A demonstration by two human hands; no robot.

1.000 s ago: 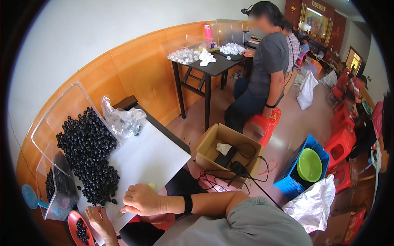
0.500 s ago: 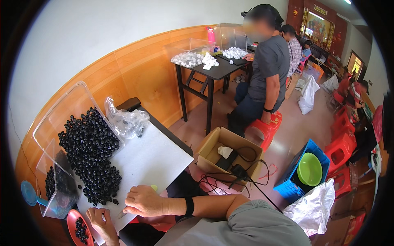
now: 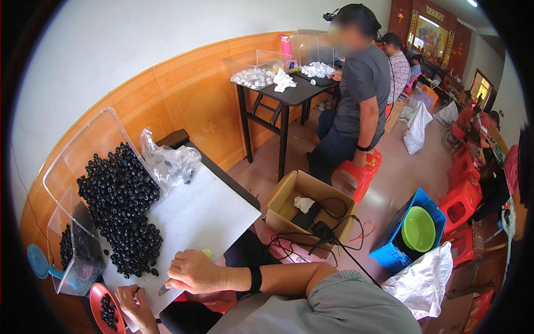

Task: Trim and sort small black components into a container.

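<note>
On the white board (image 3: 208,209) lies a heap of small black ring-like parts (image 3: 122,195), spilling out of a clear plastic box (image 3: 83,136) tipped on its side. My left hand (image 3: 133,309) is closed at the board's near edge, a tiny black part between thumb and finger. Just right of it, my right hand (image 3: 194,271) grips a small knife, its short pale blade (image 3: 162,290) pointing toward the left hand. A yellow-green rounded end (image 3: 207,253) shows behind the right hand; whether it belongs to the knife is unclear. Left of my left hand, a red dish (image 3: 98,295) holds several black parts.
Crumpled clear plastic (image 3: 169,161) sits on the board's far edge. To the right stand a cardboard box (image 3: 339,234) with cables and a blue crate (image 3: 384,256) with a green basin (image 3: 418,229). Beyond, a person (image 3: 361,100) sits at a black table (image 3: 295,96) with white parts.
My left hand has shifted slightly left, and the black part in its fingers now shows. The knife blade is more visible. My right hand has hardly moved.
</note>
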